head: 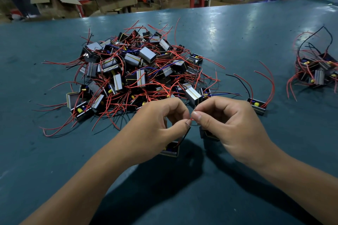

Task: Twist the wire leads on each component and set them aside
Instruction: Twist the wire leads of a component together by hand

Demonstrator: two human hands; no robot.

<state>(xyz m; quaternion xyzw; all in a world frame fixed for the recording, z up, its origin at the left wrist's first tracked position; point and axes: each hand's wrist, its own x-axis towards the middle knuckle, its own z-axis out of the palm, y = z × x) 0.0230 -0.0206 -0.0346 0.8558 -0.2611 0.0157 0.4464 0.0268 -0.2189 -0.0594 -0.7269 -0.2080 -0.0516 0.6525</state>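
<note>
a thin red wire lead (191,119) is pinched between thumb and forefinger of the left hand (161,126) and the right hand (226,124), fingers curled tight, just in front of the big heap of small black box components with red wires (135,71). a small black open box component (172,149) is seen under the left hand on the dark teal table (54,151). a single component (257,106) lies right of the heap; a smaller pile (318,71) sits far right.
</note>
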